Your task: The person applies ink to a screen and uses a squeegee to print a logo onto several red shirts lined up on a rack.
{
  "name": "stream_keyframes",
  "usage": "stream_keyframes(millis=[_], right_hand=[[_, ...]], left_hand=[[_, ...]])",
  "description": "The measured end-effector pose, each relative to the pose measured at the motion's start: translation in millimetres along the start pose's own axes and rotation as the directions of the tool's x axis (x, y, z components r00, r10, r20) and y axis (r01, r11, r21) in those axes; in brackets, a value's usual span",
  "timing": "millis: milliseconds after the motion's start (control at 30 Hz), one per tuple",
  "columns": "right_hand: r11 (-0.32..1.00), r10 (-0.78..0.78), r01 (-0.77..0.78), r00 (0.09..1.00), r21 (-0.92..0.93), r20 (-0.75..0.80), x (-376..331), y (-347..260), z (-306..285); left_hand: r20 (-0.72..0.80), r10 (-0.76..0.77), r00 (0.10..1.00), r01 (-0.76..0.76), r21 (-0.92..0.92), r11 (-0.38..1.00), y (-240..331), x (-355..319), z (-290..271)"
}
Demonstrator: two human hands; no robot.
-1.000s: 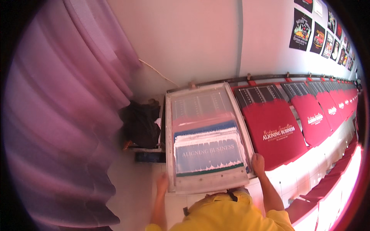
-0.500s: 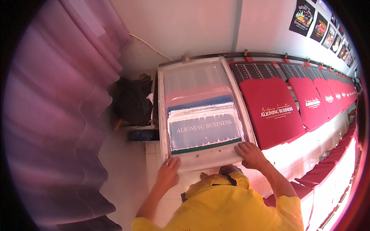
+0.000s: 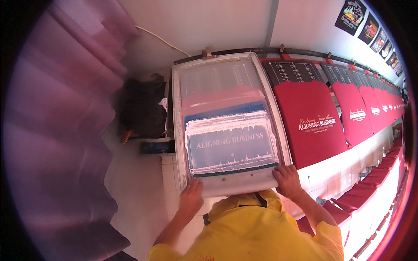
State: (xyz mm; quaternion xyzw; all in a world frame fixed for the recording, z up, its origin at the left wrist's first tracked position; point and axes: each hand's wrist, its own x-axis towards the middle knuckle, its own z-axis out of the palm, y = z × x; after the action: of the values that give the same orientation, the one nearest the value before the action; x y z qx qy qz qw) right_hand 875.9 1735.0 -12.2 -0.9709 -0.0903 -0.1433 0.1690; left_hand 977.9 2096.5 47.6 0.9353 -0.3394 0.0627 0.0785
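- A dark bag [image 3: 141, 108] was seen left of the printing screen [image 3: 226, 126], against a pink curtain [image 3: 56, 130].
- The screen's near-left corner was gripped by the left hand [image 3: 191, 201].
- The screen itself was laid flat on the long table [image 3: 331, 167].
- Its near-right corner was clasped by the right hand [image 3: 287, 180].
- Red shirts [image 3: 311, 122] were lined up right of the screen.

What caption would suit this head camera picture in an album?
Both hands, left and right, grip the near edge of a printing screen beside a row of red shirts.
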Motion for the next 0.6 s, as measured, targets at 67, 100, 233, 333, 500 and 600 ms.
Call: stream_keyframes(millis=[67,100,233,333,500,600], right_hand=[[1.000,-0.013,0.012,0.995,-0.011,-0.098,0.6,4.4,17.1],[1.000,-0.020,0.018,0.989,-0.017,-0.145,3.7,7.2,22.4],[0.999,-0.032,0.033,0.996,0.009,-0.077,53.4,33.8,24.2],[0.998,-0.018,0.016,0.999,-0.059,-0.038,102.9,50.7,18.8],[0.993,0.052,-0.048,0.998,-0.106,0.033,164.9,83.1,24.1],[0.994,0.017,-0.014,0.999,-0.109,0.032,180.0,87.4,17.4]], left_hand=[[0.011,0.005,1.000,-0.005,0.003,1.000,-7.6,-1.3,13.2],[0.018,0.007,1.000,-0.007,0.004,1.000,-13.5,0.9,19.7],[-0.002,-0.013,1.000,0.013,0.000,1.000,-43.5,43.0,27.2],[-0.094,0.076,0.993,-0.071,0.047,0.996,-66.2,100.7,21.9],[-0.006,0.033,0.999,-0.033,0.032,0.999,-89.7,175.8,5.9],[0.082,0.009,0.997,-0.010,0.012,1.000,-97.6,183.1,-1.9]])
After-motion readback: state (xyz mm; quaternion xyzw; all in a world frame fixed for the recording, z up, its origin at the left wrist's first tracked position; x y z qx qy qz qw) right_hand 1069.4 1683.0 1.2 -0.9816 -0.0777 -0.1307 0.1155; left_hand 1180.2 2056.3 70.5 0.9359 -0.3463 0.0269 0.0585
